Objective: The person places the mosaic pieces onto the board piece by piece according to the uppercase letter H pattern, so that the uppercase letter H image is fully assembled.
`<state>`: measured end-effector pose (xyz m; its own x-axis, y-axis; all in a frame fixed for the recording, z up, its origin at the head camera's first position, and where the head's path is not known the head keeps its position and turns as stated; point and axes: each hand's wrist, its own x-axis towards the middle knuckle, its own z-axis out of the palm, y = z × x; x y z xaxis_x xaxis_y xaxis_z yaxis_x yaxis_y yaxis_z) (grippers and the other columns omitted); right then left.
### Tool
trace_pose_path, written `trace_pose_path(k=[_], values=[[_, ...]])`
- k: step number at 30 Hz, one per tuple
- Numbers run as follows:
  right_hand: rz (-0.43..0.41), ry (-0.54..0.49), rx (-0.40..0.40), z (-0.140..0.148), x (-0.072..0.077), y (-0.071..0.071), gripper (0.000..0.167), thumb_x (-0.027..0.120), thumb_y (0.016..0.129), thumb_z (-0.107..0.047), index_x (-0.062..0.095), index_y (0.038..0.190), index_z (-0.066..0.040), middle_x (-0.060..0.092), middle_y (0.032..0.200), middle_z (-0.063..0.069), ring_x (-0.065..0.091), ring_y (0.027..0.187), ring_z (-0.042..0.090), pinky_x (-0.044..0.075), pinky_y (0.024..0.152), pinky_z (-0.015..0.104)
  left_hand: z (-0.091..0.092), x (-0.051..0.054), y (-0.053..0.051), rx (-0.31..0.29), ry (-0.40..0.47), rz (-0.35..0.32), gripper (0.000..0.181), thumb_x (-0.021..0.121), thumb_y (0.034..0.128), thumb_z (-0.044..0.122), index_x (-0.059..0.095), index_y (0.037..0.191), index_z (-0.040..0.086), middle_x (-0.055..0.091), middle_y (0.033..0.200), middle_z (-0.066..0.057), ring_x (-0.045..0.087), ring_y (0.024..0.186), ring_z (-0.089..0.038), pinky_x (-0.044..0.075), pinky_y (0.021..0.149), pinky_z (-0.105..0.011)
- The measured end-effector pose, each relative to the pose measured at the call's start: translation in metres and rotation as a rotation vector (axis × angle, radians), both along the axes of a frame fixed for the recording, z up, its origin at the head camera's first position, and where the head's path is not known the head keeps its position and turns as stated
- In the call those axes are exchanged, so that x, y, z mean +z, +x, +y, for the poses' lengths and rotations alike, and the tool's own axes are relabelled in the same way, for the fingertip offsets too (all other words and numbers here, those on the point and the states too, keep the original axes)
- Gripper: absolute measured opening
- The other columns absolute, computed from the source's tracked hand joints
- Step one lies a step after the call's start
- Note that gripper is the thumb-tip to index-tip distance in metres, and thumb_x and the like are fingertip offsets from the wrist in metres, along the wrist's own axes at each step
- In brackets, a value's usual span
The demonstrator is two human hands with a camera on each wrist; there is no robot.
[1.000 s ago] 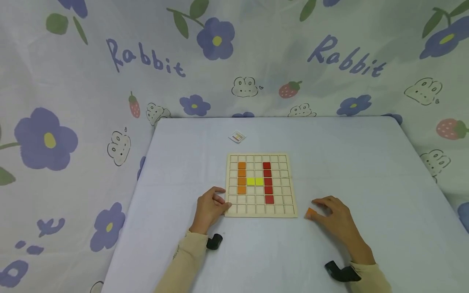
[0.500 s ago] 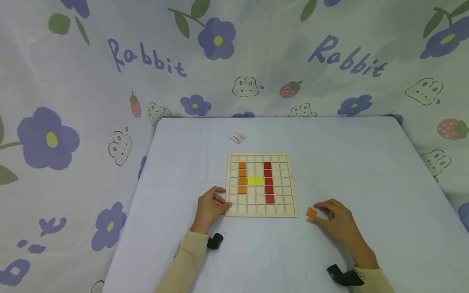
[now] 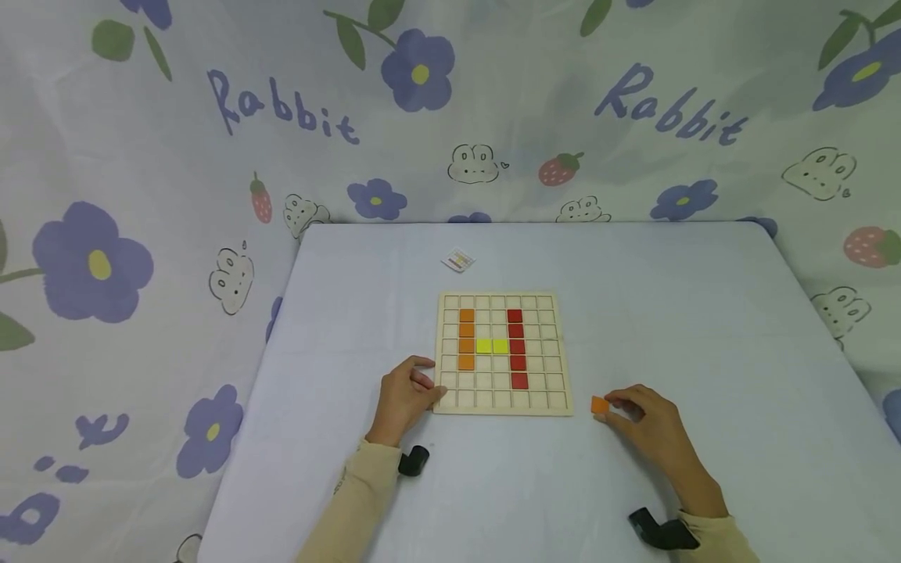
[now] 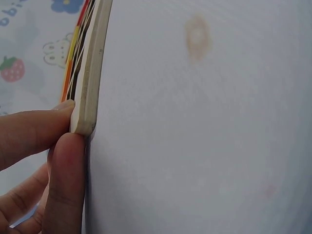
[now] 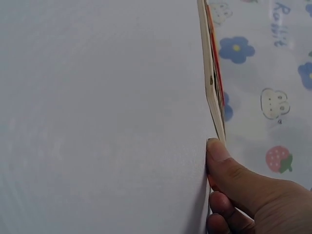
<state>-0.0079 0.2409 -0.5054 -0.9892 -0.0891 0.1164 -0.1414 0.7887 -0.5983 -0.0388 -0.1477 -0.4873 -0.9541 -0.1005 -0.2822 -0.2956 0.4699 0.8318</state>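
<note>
A wooden grid board [image 3: 496,399] lies on the white table, carrying a column of orange tiles [image 3: 466,345], a pair of yellow tiles [image 3: 492,346] and a column of red tiles [image 3: 517,346]. At the board's left edge, my left hand [image 3: 404,395] holds on with thumb and forefinger; the left wrist view shows the thumb [image 4: 29,131] over the rim. My right hand [image 3: 644,414] pinches a loose orange tile [image 3: 599,404] between thumb and forefinger, right of the board's near right corner and apart from it. In the right wrist view the thumb hides most of this tile.
A small card [image 3: 458,260] with a coloured pattern lies behind the board. White cloth covers the table [image 3: 338,297], which ends at a printed curtain [image 3: 535,94] behind. Black wrist cameras [image 3: 662,530] sit at both cuffs.
The orange tile has turned in my right fingers, so its face now shows, and the hand has shifted slightly right. My left hand and the board have stayed put.
</note>
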Motion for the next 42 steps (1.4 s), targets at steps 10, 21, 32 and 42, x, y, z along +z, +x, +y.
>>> trace_pose_path(k=[10,21,32,42], values=[[0.047,0.077,0.022,-0.002,0.0,-0.002,0.027,0.09,0.071,-0.01,0.076,0.095,-0.009,0.07,0.087,0.0,0.058,0.078,0.009,0.051,0.065,0.021,0.001,0.0,0.0,0.005,0.004,0.009,0.044,0.083,0.0785,0.004,0.067,0.119,0.006,0.064,0.084,-0.009,0.062,0.062,-0.011,0.058,0.057,-0.026],[0.061,0.022,0.061,-0.021,0.002,-0.008,0.027,0.089,0.073,-0.014,0.076,0.097,-0.01,0.071,0.086,-0.002,0.055,0.076,0.007,0.047,0.063,0.022,0.001,-0.001,0.0,0.007,-0.009,-0.003,0.044,0.083,0.0786,0.005,0.067,0.12,0.007,0.064,0.083,-0.008,0.061,0.063,-0.012,0.056,0.057,-0.025],[0.078,-0.036,0.169,-0.071,0.014,-0.027,0.031,0.089,0.074,-0.013,0.076,0.101,-0.009,0.072,0.089,-0.001,0.057,0.08,0.011,0.049,0.066,0.026,0.001,-0.001,0.0,0.002,-0.009,-0.004,0.044,0.083,0.0796,0.006,0.067,0.12,0.007,0.065,0.084,-0.009,0.061,0.064,-0.012,0.056,0.057,-0.025],[-0.004,-0.077,0.21,-0.121,0.019,-0.034,0.031,0.088,0.077,-0.019,0.076,0.103,-0.008,0.073,0.093,-0.001,0.058,0.085,0.011,0.052,0.072,0.025,0.0,-0.001,0.001,-0.004,-0.013,0.016,0.044,0.083,0.0791,0.005,0.067,0.12,0.007,0.065,0.083,-0.009,0.061,0.063,-0.012,0.056,0.057,-0.025]])
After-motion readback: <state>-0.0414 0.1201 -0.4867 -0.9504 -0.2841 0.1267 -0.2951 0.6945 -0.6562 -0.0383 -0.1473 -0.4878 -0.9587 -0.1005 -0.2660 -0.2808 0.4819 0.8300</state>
